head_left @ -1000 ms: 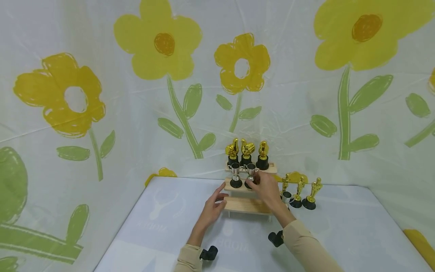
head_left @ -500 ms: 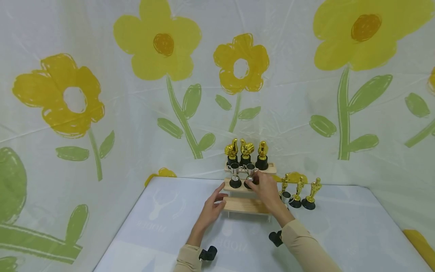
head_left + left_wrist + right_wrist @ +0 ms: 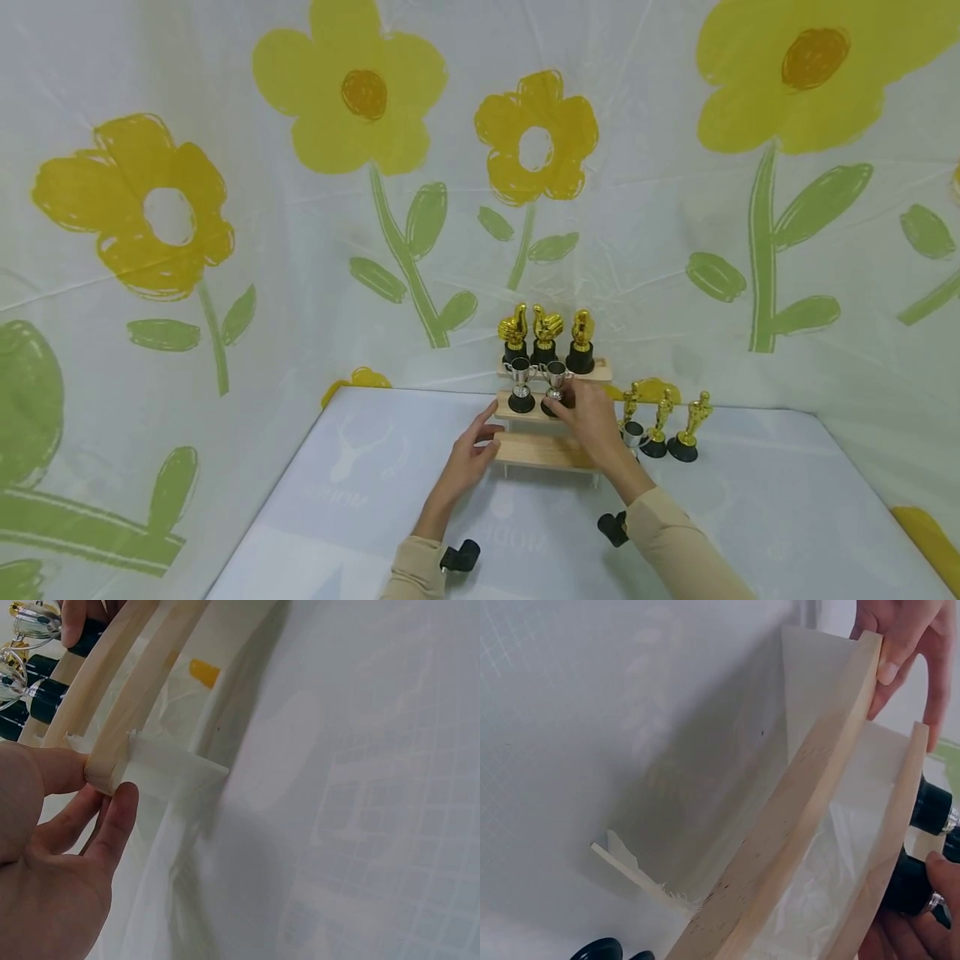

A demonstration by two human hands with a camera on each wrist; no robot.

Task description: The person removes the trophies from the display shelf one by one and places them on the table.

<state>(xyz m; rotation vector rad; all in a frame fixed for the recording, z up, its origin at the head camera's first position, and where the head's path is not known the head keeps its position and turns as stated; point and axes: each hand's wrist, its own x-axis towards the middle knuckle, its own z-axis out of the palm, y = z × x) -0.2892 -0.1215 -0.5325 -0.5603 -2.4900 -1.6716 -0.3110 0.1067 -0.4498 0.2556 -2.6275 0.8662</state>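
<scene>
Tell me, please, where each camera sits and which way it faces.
On the head: looks forward and down at the three-tier pale wooden stand; left hand, right hand and beige sleeves show.
On the left wrist: faces the left hand at the stand's end; right hand shows partly.
On the right wrist: faces the right hand pinching a shiny silver cup trophy; left hand beyond.
Shared: both wrist views show stand and hands.

In the head view, the right hand [image 3: 591, 417] hides part of the base of the silver trophy cup [image 3: 555, 375] it grips, and the right end of the wooden stand's middle shelf [image 3: 529, 417]. The leftmost gold figurine [image 3: 631, 398] has its base concealed. Lettering [image 3: 517, 540] on the table [image 3: 405, 417] is too blurred to read. The right wrist view's bottom edge cuts off a black rounded object [image 3: 598, 949] (kind unclear).
</scene>
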